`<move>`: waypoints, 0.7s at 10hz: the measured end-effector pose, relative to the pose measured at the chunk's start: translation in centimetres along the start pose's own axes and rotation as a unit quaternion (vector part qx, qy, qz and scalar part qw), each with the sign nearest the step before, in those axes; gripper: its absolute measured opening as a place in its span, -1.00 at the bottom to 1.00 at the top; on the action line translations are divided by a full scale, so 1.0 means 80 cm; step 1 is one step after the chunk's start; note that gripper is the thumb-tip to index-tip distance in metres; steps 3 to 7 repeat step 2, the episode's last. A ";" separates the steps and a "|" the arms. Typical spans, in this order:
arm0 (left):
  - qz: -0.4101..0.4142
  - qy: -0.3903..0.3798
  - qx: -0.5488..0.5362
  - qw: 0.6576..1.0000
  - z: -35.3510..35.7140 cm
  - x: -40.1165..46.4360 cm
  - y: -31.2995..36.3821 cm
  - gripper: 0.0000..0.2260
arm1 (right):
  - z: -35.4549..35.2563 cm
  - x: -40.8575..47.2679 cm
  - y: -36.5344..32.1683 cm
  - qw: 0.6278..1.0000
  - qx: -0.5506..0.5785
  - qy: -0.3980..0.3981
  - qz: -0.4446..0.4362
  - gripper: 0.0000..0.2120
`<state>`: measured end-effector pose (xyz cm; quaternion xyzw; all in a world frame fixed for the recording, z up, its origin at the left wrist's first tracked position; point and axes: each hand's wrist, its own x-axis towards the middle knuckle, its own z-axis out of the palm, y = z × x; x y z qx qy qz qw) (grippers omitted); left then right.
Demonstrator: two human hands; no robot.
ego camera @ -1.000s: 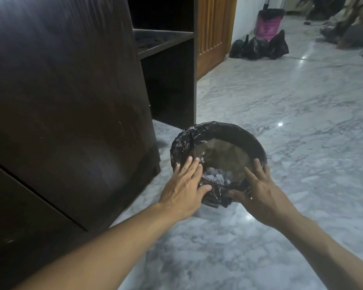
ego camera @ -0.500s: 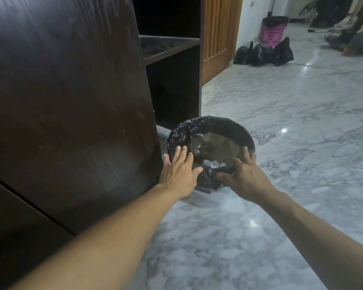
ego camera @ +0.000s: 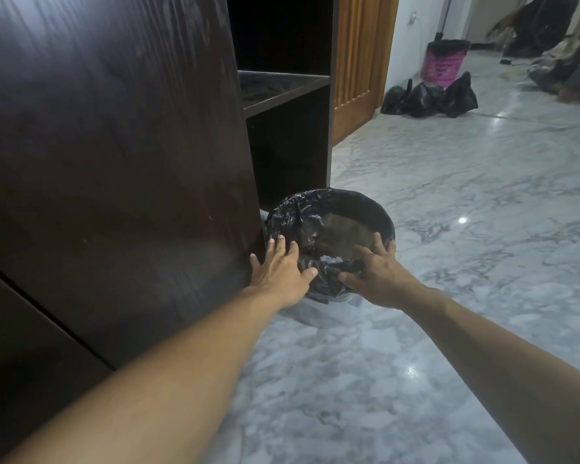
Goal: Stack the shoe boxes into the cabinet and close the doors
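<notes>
1. Left hand (ego camera: 280, 274): flat on the near-left rim of a round waste bin lined with crinkled black plastic (ego camera: 329, 229), fingers spread and extended, not clamped.
2. Right hand (ego camera: 375, 274): on the near-right rim of the same bin, fingers apart over the edge, thumb against the liner below (firm grip or mere contact: cannot tell).
3. Bin: standing on the grey-veined white marble floor (ego camera: 449, 202), just beside the near corner of the dark brown wooden cabinet (ego camera: 114, 145); pale scraps visible inside.
4. Cabinet: door panel at left, open compartments at far centre, with one horizontal dark shelf (ego camera: 275, 90) in view.
5. Shoe boxes: none visible in shelves or on floor.
6. Far right: tied black plastic bags (ego camera: 429, 98) on the floor before a pink slatted basket (ego camera: 441, 67).
7. Behind the cabinet: a ribbed orange-brown wooden door (ego camera: 359, 55).
</notes>
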<state>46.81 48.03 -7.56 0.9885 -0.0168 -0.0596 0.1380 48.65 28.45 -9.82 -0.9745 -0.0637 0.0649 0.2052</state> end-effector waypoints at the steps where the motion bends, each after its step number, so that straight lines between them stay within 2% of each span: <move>1: 0.002 0.005 -0.013 1.000 -0.009 -0.018 -0.002 -0.33 | -0.007 -0.012 0.005 0.999 0.023 0.019 -0.018 -0.31; 2: 0.008 0.006 -0.049 0.999 -0.014 -0.048 -0.007 -0.33 | -0.013 -0.047 0.008 0.998 0.032 0.054 -0.030 -0.36; 7: 0.008 0.006 -0.049 0.999 -0.014 -0.048 -0.007 -0.33 | -0.013 -0.047 0.008 0.998 0.032 0.054 -0.030 -0.36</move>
